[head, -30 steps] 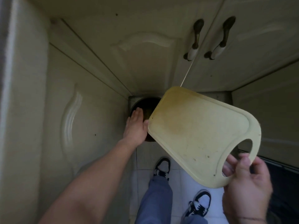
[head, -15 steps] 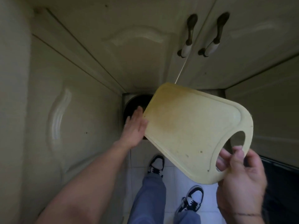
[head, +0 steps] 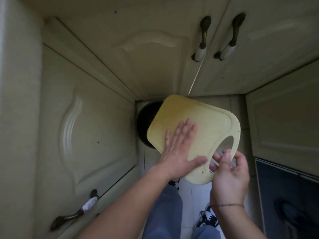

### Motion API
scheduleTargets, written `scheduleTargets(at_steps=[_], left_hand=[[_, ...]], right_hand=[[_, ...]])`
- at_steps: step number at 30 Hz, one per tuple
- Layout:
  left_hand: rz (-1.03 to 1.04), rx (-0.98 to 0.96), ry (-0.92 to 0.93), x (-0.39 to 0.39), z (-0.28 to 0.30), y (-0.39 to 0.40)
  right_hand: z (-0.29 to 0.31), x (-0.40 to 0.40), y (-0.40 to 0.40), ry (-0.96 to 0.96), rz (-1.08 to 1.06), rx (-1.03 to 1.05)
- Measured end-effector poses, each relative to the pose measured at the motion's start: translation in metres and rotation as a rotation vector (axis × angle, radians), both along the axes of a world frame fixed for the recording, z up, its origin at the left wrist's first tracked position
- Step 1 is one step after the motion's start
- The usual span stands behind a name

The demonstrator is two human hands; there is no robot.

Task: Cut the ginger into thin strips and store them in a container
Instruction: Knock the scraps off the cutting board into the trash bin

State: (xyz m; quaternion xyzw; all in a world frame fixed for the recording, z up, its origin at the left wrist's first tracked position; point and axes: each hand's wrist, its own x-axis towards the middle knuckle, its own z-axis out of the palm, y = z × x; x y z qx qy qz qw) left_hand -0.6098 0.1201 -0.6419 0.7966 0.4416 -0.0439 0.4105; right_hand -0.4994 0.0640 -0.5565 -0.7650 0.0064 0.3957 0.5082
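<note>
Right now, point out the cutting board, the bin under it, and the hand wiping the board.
cutting board [head: 208, 121], head view, bare upper face.
bin [head: 145, 121], head view, dark inside.
left hand [head: 177, 152], head view, back of hand.

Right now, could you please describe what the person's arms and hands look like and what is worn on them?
Both forearms are bare, with no sleeves showing. The left hand wears nothing visible: no glove, ring or watch. The right hand is also ungloved, with a thin dark string bracelet around its wrist.
</note>
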Motion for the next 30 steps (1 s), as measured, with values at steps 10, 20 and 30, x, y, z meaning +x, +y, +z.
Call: scheduleTargets(at_steps=[10,20,30], left_hand=[[0.832,-0.056,0.25,-0.07,-0.047,0.071],[-0.068,0.091,0.261,-0.064,-0.049,0.05],[-0.045,0.238,-0.136,-0.062,-0.028,0.042]], right_hand=[[0.016,0.024,-0.024,-0.013,-0.045,-0.001],[0.016,0.025,-0.026,0.023,0.01,-0.001],[0.007,0.023,-0.021,0.032,0.046,0.008]])
